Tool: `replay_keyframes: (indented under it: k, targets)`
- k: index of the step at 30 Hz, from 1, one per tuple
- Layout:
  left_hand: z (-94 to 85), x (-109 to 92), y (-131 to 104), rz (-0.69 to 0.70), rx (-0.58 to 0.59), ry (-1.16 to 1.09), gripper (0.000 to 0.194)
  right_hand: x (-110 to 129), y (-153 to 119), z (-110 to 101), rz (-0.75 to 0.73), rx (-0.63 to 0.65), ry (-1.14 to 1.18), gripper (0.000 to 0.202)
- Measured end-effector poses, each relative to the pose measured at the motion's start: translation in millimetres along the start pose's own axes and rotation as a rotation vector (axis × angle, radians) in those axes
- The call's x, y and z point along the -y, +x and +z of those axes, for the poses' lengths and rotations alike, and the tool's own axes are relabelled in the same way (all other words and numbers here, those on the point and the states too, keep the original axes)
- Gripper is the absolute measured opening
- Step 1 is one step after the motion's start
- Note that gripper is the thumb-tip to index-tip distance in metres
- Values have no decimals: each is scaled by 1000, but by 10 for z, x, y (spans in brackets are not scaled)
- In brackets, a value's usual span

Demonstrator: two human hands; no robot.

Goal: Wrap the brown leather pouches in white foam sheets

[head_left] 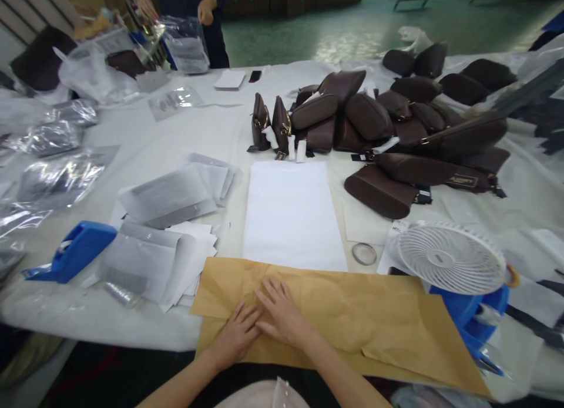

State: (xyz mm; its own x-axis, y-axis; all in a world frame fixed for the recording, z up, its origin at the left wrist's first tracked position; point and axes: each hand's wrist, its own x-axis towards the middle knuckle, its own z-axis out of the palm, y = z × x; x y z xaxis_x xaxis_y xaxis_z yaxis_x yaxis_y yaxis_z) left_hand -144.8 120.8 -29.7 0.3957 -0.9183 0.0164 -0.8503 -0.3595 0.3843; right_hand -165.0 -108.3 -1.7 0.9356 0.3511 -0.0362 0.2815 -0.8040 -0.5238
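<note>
Brown kraft paper [379, 320] lies folded along the table's front edge, its right end hanging toward me. Both of my hands rest on its left part. My left hand [240, 331] presses down with fingers extended. Close beside it, my right hand [282, 314] lies flat with its fingers spread. Neither holds anything. Just beyond the kraft paper is a stack of white paper [291, 214], whose near edge the brown sheet covers. To the left lie several translucent sleeves [171, 194] over white sheets [194, 249].
Dark brown leather pouches [365, 114] are heaped at the back right. A white fan [449, 258] and a roll of tape [363, 253] stand right; a blue tape dispenser [83, 249] lies left. Across the table, a person's hands [206, 10] handle a clear plastic bag [187, 47].
</note>
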Motion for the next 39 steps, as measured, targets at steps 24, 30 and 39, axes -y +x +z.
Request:
replay_keyframes:
  k: [24,30,39]
  targets:
    - [-606,342,-545,-1232,-236,-1481,54,-284,-234,5,-89,62,149,52]
    - [-545,508,-505,-1305,-237,-1593,48,-181,-388,31,-189,189,23,61]
    - [-916,578,-448,-1215,-58,-1547,64,17,-331,217,-89,174,-92,65]
